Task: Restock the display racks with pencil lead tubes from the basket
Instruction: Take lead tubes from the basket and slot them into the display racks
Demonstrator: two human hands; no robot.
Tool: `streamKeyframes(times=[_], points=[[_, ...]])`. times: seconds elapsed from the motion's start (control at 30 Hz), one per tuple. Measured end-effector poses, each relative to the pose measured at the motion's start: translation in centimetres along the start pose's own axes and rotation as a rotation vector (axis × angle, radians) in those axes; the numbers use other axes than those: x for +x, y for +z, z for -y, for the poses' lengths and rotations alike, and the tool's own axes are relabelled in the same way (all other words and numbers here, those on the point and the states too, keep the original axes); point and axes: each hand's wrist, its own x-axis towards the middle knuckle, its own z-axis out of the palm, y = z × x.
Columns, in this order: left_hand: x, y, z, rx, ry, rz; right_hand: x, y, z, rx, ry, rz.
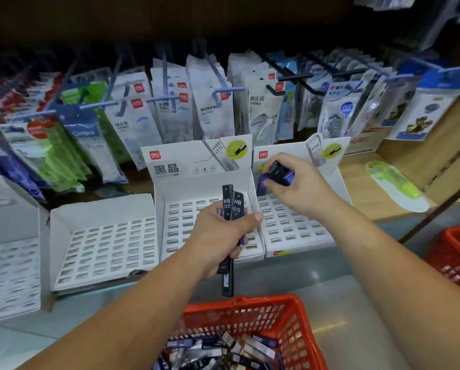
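At the centre of the frame, the left hand clenches around a bundle of pencil lead tubes, their HB 0.5 labels standing upright above the fist and their lower ends poking out beneath it. Just right and higher, the right hand grips a second cluster end-on over the back rows of the right display rack, whose visible slots look unfilled. More tubes lie heaped in the red basket at the bottom edge. The tubes look light, stiff and smooth-sided, so probably slippery in a bunch; pinching one by its long flat sides near the middle should steer it into a slot.
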Motion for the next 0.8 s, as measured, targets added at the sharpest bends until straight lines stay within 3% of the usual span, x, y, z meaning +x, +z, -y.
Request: streamKeyframes(times=[0.5,0.8], points=[[-1.2,0.0,-0.8,-0.058,0.047,0.012,0.7,0.2,0.3,-0.133,0.021,0.026],[-0.9,0.6,-0.4,-0.018,0.016,-0.043,-0.3,-1.3,-0.1,-0.016,0.024,-0.049]])
